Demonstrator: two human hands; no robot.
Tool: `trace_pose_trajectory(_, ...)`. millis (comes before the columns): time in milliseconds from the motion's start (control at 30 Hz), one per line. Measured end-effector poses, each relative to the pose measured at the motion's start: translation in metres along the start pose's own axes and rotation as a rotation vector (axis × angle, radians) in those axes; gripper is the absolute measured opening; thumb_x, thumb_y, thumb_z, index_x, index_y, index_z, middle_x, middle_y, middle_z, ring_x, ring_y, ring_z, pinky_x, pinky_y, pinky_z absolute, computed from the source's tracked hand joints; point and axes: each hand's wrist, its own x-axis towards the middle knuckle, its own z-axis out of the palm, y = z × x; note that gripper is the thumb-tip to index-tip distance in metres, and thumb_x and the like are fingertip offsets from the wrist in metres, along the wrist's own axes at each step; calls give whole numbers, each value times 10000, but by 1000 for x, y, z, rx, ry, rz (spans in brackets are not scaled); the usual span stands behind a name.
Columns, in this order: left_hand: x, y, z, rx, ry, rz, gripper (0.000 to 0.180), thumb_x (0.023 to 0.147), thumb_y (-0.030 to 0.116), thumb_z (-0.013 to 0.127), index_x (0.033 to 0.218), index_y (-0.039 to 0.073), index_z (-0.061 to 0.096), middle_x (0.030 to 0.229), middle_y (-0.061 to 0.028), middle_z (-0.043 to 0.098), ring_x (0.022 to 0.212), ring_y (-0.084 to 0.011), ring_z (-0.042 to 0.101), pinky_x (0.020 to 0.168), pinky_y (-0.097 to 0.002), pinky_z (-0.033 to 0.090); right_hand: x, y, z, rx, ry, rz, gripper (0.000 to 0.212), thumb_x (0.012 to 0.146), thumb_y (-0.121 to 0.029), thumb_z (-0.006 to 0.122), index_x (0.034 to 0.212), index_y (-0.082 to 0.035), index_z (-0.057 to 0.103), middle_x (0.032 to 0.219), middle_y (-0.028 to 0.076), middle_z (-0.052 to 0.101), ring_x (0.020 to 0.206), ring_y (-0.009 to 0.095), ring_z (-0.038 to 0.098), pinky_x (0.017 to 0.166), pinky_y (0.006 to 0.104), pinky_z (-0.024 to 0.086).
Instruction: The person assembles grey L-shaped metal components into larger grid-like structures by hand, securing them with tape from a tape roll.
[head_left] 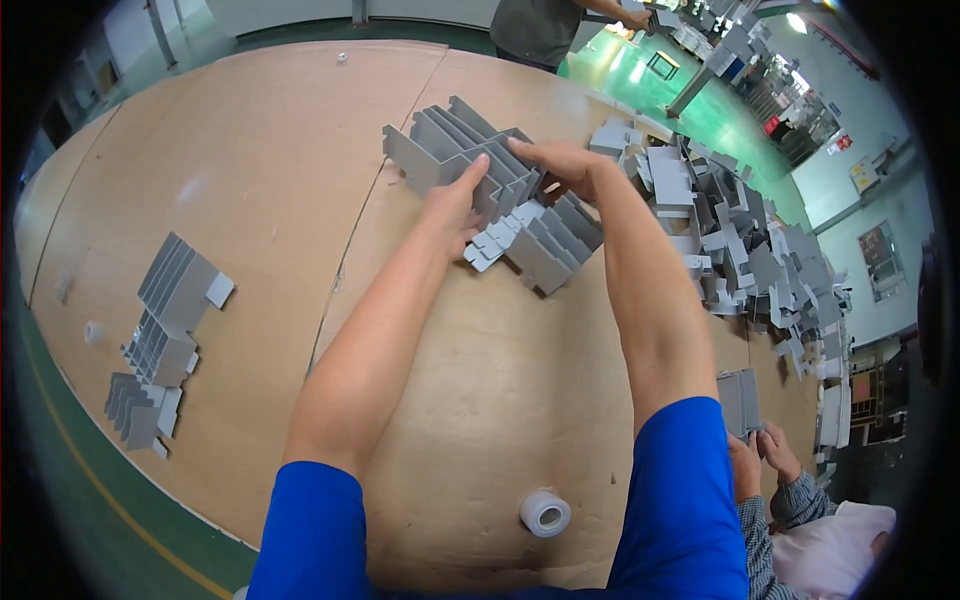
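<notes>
A nested stack of grey bent sheet parts (440, 143) stands on the tan table towards the far side, edges up. My left hand (456, 207) is closed on its near left side, with the thumb on top of the sheets. On its right side my right hand (565, 165) is closed too, fingers partly hidden behind the parts and the wrist. Just below and right of my hands is a smaller stack of grey bent sheets (548, 250). Lighter grey tabs (496, 238) stick out to the left of that smaller stack, next to my left hand.
More grey stacks (165, 320) lie at the table's left. A large heap of loose grey parts (745, 240) covers the right side. Near me sits a white tape roll (546, 513). A co-worker's hands (757, 455) hold a grey panel at lower right; another person (535, 30) stands beyond the table.
</notes>
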Motion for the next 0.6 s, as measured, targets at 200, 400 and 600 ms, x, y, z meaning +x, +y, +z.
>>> trace_pose_trajectory(200,-48,25,-32,36,-95,124,693,838,383,827,1333,-11,544,1257,-144,624,1120,-301,620,925,-453,520,-68,-18,50,151,108,-179,618,989,-561,581,1437,-145,484,1201,30,621,911,156,589,726,347,513)
trace_pose_trajectory(400,-206,66,-30,257,-352,329,614,817,228,833,1317,-11,570,1231,-125,642,1058,-236,668,925,-397,545,-202,-10,117,538,134,-768,890,846,-322,796,1547,-49,320,1331,107,547,1243,222,517,1039,387,452)
trace_pose_trajectory(600,-306,39,-43,476,-469,500,692,751,66,867,1368,-8,563,1216,-134,688,1048,-197,679,873,-382,581,-287,17,184,166,365,-954,1133,663,-188,877,1582,-62,227,1350,156,504,1283,283,494,1119,425,383)
